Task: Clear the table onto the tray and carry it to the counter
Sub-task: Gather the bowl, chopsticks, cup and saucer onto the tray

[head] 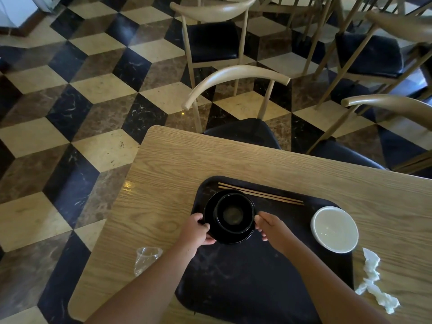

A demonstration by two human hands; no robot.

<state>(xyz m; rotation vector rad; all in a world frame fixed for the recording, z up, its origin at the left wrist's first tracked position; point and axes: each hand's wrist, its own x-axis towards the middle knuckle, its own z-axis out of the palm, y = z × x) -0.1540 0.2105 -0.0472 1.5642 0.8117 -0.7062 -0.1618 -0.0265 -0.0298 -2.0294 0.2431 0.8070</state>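
Step in hand, as judged: loading the tray (245, 281), which lies on the table (187, 160). The stacked dark crockery is being set down on it or adjusted.

- Off the tray at 9 o'clock, on bare table: a crushed clear plastic cup (146, 259), not yet collected.
- Left hand (198, 230): fingers curled over the left rim of the black plate (233, 240) in a firm grasp.
- The black plate sits at the tray's 11 o'clock corner. The black bowl (233, 213) stands upright on it and appears empty but for residue.
- Right hand (272, 228): thumb and fingertips meet the plate's right rim in a light pinch, fingers only partly bent. Whether any finger reaches under the rim cannot be told.
- Chopsticks (260, 194) lie along the tray's far edge at 12 o'clock.
- White bowl (334, 229) is at 2 o'clock, overlapping the tray's right rim.
- Crumpled napkin (374, 280) is at 4 o'clock, off the tray.

Next move, as judged: let go of the plate, fetch the cup and napkin, and seat the white bowl fully inboard before lifting.
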